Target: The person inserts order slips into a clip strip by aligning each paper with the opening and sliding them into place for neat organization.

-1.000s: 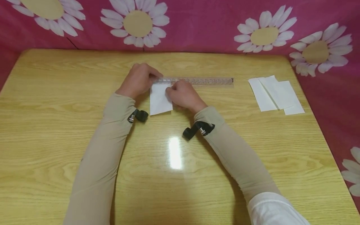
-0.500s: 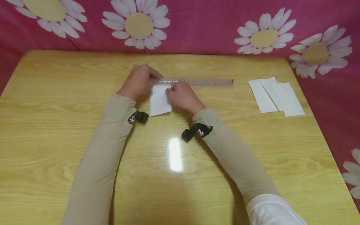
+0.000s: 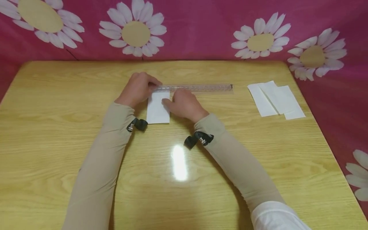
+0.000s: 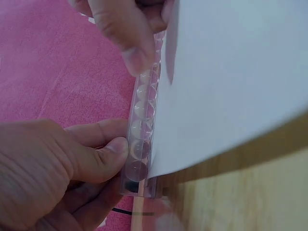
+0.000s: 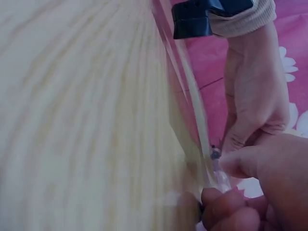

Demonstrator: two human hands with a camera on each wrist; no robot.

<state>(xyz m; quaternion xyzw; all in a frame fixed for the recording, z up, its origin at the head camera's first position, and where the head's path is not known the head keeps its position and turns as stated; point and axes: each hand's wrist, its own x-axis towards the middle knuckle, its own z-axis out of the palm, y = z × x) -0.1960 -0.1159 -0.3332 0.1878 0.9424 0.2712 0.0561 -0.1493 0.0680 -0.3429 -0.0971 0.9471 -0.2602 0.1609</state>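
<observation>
A long clear plastic strip [image 3: 207, 88] with a row of round shapes [image 4: 142, 110] lies crosswise in the head view. My left hand [image 3: 138, 88] pinches its left end between thumb and fingers, also plain in the left wrist view. One edge of a small white paper [image 3: 158, 110] meets the strip, and the sheet extends toward me. Farther along, my right hand [image 3: 184, 103] has its fingers curled at the strip, thumb over the paper side. In the right wrist view the strip [image 5: 221, 178] passes between that hand's thumb and fingers, partly hidden.
Several white paper pieces [image 3: 276, 99] lie overlapping on the right of the wooden table [image 3: 86, 83]. A pink cloth with daisies [image 3: 198, 32] hangs behind the far edge. A light reflection [image 3: 179, 163] shines on the tabletop between the forearms.
The head view has shifted, so the table appears lower and further left. My right thumb has moved slightly down the paper, away from the strip. The left hand keeps its pinch.
</observation>
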